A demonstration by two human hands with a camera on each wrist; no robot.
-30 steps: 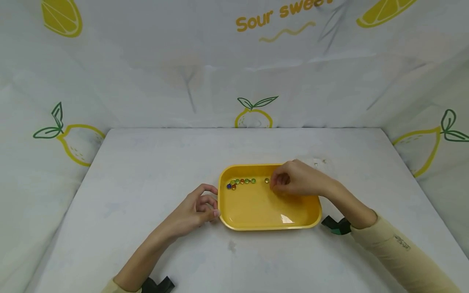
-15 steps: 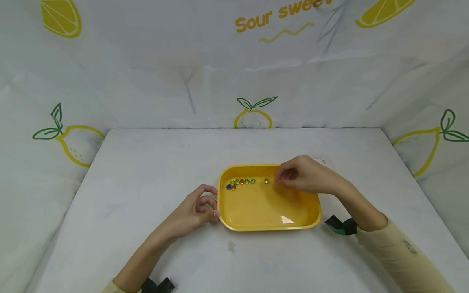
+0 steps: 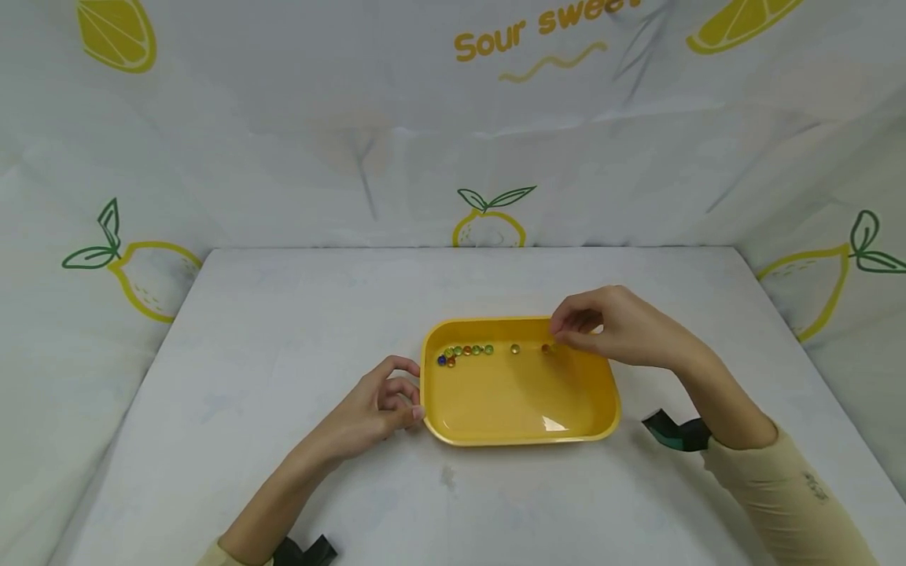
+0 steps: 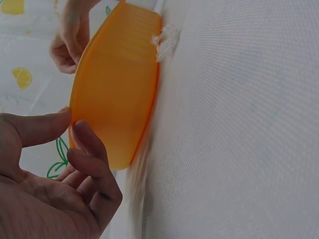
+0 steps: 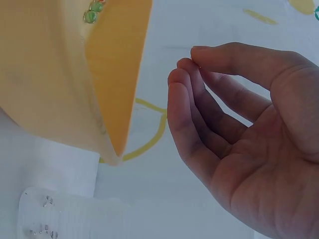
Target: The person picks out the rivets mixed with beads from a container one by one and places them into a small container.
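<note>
A yellow tray (image 3: 524, 401) stands on the white table. Inside, along its far side, lie several small glass marbles (image 3: 467, 350), green, orange and blue. A lone yellowish marble (image 3: 515, 349) sits right of them, and an orange marble (image 3: 545, 348) lies below the right fingertips. My left hand (image 3: 385, 405) holds the tray's left rim, thumb on the edge (image 4: 71, 110) and curled fingers against the outer wall. Over the tray's far right corner hovers my right hand (image 3: 602, 326), fingers curled, thumb tip meeting the fingertips. Nothing shows between them in the right wrist view.
A clear plastic container (image 5: 75, 211) with several tiny transparent pieces shows beside the tray in the right wrist view; the right hand hides it in the head view. A lemon-print cloth (image 3: 396, 173) hangs behind the table (image 3: 304, 314).
My right hand has risen and moved right and away from the marbles, uncovering the orange one below its fingertips. My left hand and the tray have stayed put.
</note>
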